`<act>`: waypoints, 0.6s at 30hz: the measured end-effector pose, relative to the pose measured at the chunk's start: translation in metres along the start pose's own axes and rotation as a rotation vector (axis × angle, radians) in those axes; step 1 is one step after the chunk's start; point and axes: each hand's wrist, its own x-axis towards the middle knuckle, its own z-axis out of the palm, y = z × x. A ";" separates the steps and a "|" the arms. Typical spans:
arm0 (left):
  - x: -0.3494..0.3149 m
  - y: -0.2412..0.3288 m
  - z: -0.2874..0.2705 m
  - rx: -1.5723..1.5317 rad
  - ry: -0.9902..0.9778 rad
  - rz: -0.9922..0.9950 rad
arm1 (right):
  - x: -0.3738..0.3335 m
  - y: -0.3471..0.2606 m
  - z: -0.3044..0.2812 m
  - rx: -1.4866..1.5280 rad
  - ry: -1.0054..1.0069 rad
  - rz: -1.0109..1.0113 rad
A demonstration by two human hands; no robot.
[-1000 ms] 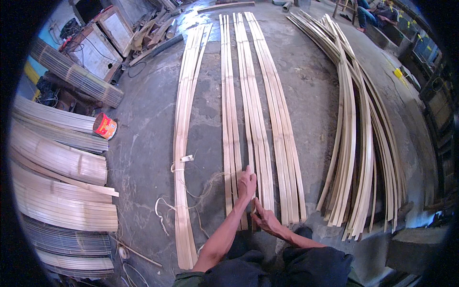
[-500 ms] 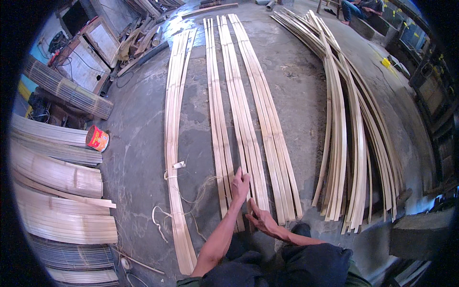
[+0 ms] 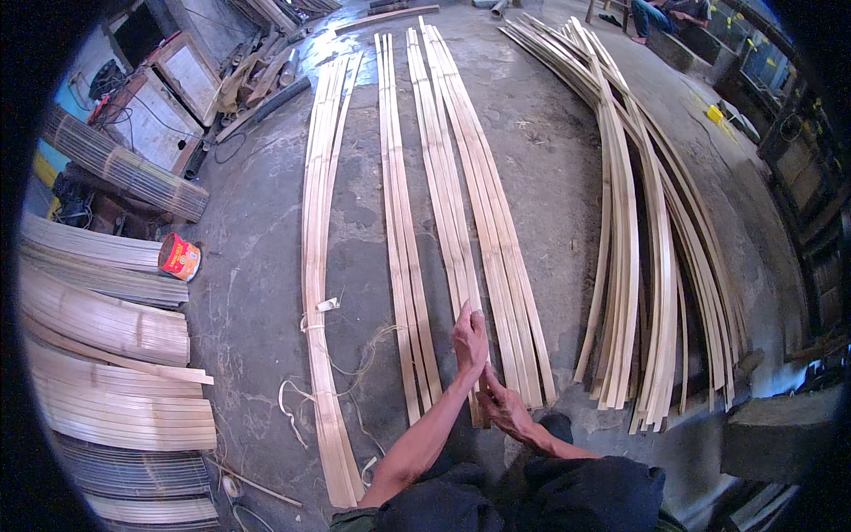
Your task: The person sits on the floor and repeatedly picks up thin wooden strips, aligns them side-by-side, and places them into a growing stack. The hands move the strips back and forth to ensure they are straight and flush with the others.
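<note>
Long pale bamboo strips lie in narrow groups on the floor, running away from me. My left hand (image 3: 470,341) is closed round the third group of bamboo strips (image 3: 446,186) from the left, thumb on top. Just nearer to me, my right hand (image 3: 505,410) presses at the near end of the same strips, its fingers closed and partly hidden. To the right, close beside them, lies another group of strips (image 3: 496,239). Left of my hands is a thinner group (image 3: 404,239). Farther left, a bundle (image 3: 316,230) has a thin binding round it near its lower part.
A big fanned pile of strips (image 3: 651,230) lies at the right. Rolled slat mats (image 3: 124,408) and a red tin (image 3: 180,257) stand along the left. Loose curled ties (image 3: 292,412) lie near the bound bundle. A person (image 3: 669,19) sits at the far right.
Both hands have moved right. The group of strips in them has shifted right at its near end, up against the neighbouring group.
</note>
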 end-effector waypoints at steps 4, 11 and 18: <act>-0.003 -0.006 0.011 0.060 -0.059 -0.110 | -0.005 -0.004 -0.008 0.079 0.023 0.053; 0.003 -0.041 0.033 -0.002 -0.138 -0.103 | -0.005 0.035 -0.005 -0.002 0.022 0.130; 0.003 -0.017 0.019 -0.091 -0.160 -0.147 | -0.003 0.052 0.003 0.079 0.016 0.134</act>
